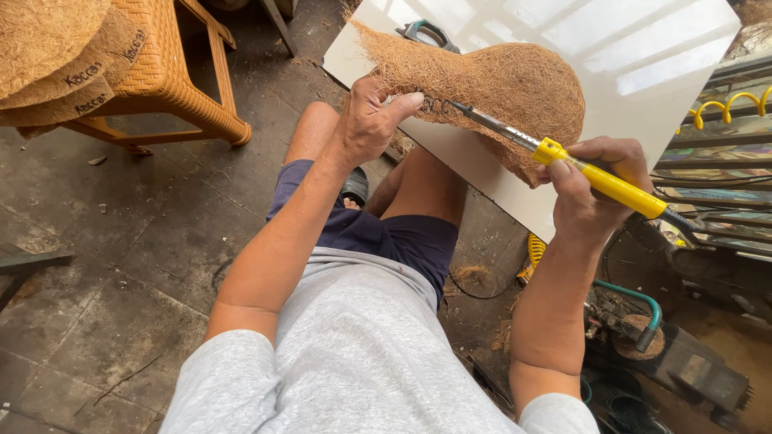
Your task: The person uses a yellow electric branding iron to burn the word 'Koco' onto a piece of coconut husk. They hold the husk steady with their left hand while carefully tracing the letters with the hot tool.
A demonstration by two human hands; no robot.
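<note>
Head view: bristly gourd-shaped coir mat [498, 80].

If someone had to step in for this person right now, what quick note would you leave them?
Left hand: grip pinching the edge of the brown, gourd-shaped coconut-fibre piece, which lies on the tilted white glossy board above the knees.
Right hand: grip closed round the yellow-handled soldering-type tool; its metal tip touches the fibre edge beside the left thumb.
Done: cannot tell how much of the edge is worked.
Left: work at the tip is in progress.
Nearby: more flat fibre pieces stacked on a woven orange stool.
</note>
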